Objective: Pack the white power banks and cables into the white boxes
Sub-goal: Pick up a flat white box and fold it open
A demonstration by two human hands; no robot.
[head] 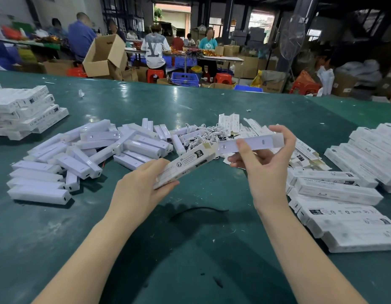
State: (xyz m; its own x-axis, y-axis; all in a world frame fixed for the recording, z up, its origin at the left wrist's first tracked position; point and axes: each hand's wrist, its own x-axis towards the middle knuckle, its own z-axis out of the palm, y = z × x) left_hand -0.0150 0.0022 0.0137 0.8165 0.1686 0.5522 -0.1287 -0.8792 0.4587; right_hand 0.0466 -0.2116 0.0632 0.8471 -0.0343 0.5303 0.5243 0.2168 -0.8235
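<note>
Above the middle of a green tabletop [190, 249], left hand [141, 189] gripping the lower end of a white box [185, 165], thumb along its near edge, the box tilted with its open flapped end raised toward the right; right hand [264, 163] pinching a white power bank [253, 144] between thumb and curled fingers, its left end at the box's open mouth, whether already inside or only touching not clear; toward the left edge, a loose heap of white power banks [80, 156], some lined up side by side, others crossed over one another; behind the held box, a tangle of white cables [201, 134] just beside the heap; near the cables, folded paper leaflets [229, 123] and flattened box blanks [304, 150] running toward the right; along the right edge, printed white boxes [335, 191] lying in overlapping rows, with taller stacks [374, 150] behind them; at the far left edge, another stack of white boxes [25, 110]; on the bare green surface near the wrists, a thin dark strip [199, 210]; beyond the far edge, seated workers [155, 51] at long tables, brown cardboard cartons [104, 55], blue plastic crates [185, 79], red stools [154, 75] and a standing fan [292, 37].
</note>
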